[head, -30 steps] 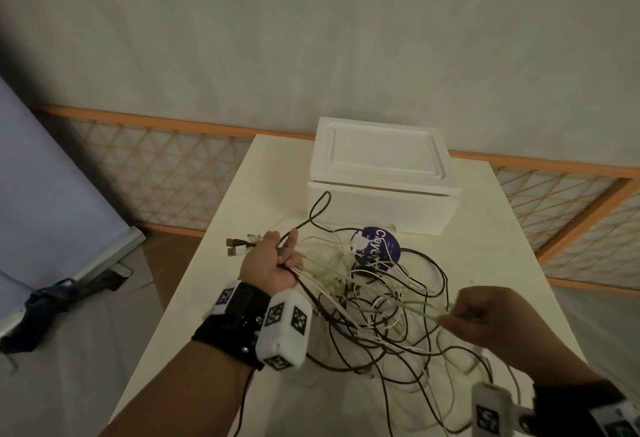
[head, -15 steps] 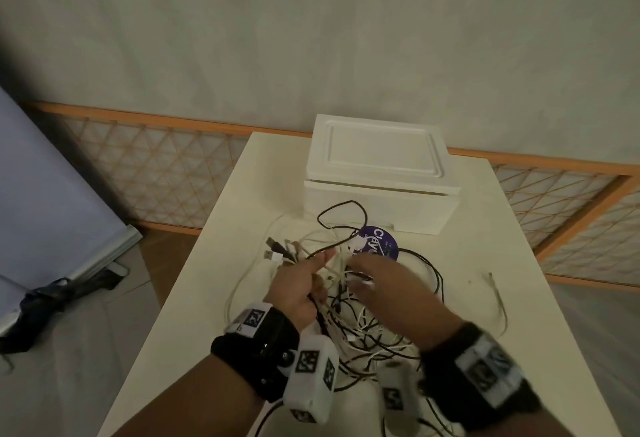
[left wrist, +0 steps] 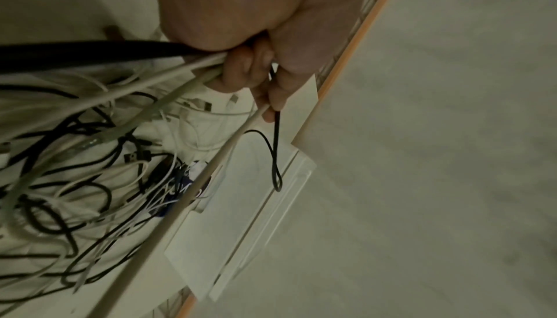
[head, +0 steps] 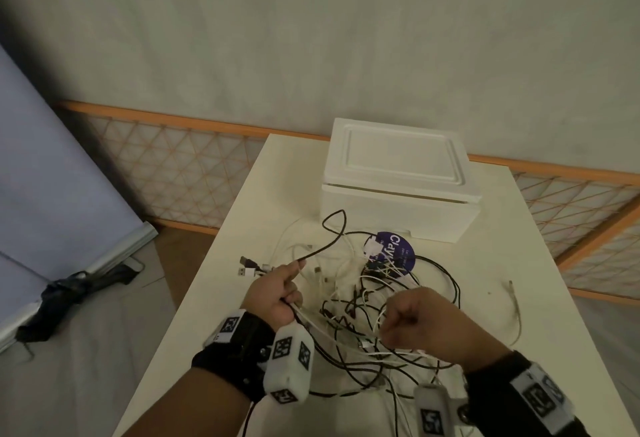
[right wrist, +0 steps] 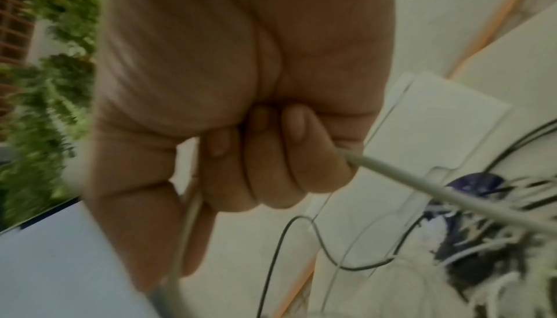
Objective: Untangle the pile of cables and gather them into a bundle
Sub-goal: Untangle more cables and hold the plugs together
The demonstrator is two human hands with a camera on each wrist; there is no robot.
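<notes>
A tangle of black and white cables [head: 374,301] lies on the cream table [head: 485,263]. My left hand [head: 277,294] grips a bunch of white and black cables [left wrist: 193,65]; their plug ends [head: 249,267] stick out past its fingers and a black loop [head: 334,225] rises beyond it. My right hand [head: 415,322] is a fist round a single white cable [right wrist: 422,180], held above the tangle's near side. That cable runs through the fist and out both sides. A purple round label [head: 394,249] lies under the cables.
A white foam box [head: 398,187] with its lid on stands at the table's far end. A loose thin cable [head: 516,308] lies at the right side. Left of the table are a blue board [head: 52,173] and a dark bundle [head: 69,298] on the floor.
My right hand went in to the middle of the tangle by the left hand, then drew back toward me, now fisted on a white cable. The left hand keeps its grip.
</notes>
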